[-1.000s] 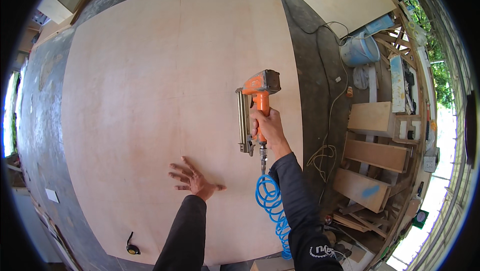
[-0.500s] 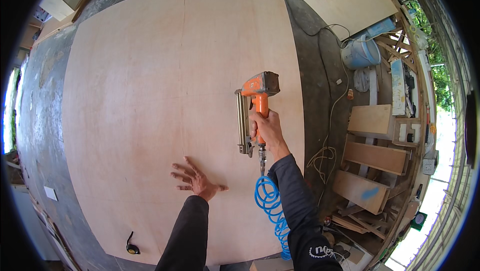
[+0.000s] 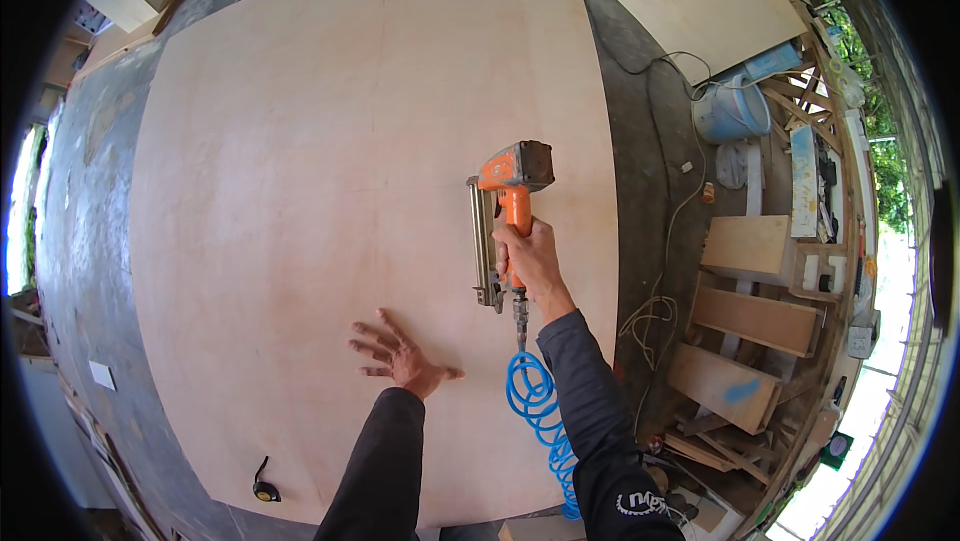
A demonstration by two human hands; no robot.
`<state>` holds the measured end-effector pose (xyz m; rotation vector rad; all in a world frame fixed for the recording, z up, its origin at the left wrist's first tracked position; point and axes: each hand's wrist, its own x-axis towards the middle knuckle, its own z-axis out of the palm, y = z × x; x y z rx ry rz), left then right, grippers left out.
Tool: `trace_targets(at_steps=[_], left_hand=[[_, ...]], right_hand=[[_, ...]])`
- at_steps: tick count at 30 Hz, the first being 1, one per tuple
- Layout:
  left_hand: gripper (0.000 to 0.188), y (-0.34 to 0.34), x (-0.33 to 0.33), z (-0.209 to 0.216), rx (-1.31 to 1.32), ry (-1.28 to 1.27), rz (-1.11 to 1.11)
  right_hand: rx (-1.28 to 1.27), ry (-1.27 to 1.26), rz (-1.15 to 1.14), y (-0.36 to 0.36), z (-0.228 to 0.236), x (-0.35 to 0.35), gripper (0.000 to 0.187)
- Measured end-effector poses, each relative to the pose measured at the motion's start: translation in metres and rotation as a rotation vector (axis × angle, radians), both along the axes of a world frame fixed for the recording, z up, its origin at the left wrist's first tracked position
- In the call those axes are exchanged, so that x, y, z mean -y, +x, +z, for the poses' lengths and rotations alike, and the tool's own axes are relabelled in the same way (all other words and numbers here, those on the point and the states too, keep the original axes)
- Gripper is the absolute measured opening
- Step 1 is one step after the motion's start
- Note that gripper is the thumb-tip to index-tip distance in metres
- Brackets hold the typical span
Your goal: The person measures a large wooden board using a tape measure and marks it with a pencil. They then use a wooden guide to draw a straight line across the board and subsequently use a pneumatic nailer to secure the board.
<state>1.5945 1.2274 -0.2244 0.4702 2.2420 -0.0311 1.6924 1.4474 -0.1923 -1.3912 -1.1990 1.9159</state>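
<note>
A large pale plywood sheet (image 3: 270, 141) fills the middle of the head view. Fingers spread, my left hand (image 3: 408, 359) lies flat on it near its front part. My right hand (image 3: 530, 259) is wrapped round the handle of an orange nail gun (image 3: 512, 173), held over the right side of the sheet. The gun's metal magazine (image 3: 480, 241) stands on the left of the handle. From the handle's lower end runs a coiled blue air hose (image 3: 540, 406) toward the near edge. A black tape measure (image 3: 265, 490) rests at the sheet's near left corner.
Right of the sheet, cables (image 3: 668, 211) trail over the grey floor. Beyond them are a blue bucket (image 3: 730, 113), wooden boxes (image 3: 752, 321) and scrap wood. Another board (image 3: 705, 6) lies at the far right. A small white square piece (image 3: 102, 375) is on the floor at left.
The sheet and surroundings have shifted slightly to the right in view. The nail gun sits a little further left relative to the sheet; my left hand stays spread on the plywood.
</note>
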Motion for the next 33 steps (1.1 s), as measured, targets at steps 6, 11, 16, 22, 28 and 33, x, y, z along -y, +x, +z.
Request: trace_targets(at_steps=[6, 11, 16, 22, 28, 33], left_hand=[[0.178, -0.001, 0.001, -0.004, 0.000, 0.007, -0.001], [0.177, 0.000, 0.000, -0.005, -0.002, 0.009, -0.003], [0.176, -0.002, -0.002, -0.001, 0.003, -0.005, -0.013], [0.175, -0.013, 0.006, 0.003, -0.026, 0.007, -0.008], [0.175, -0.005, -0.001, 0.005, -0.019, 0.081, -0.011], [0.158, -0.013, 0.007, -0.003, -0.006, 0.212, -0.093]], right_hand=[[0.005, 0.014, 0.005, -0.002, 0.000, 0.001, 0.009], [-0.010, -0.013, -0.020, 0.001, -0.002, 0.002, 0.010], [-0.066, -0.125, -0.138, 0.023, 0.014, 0.031, 0.013], [-0.122, -0.255, -0.298, 0.074, 0.031, 0.151, 0.036], [-0.072, -0.388, -0.421, 0.117, 0.047, 0.284, 0.038], [-0.037, -0.416, -0.381, 0.111, 0.054, 0.372, 0.040]])
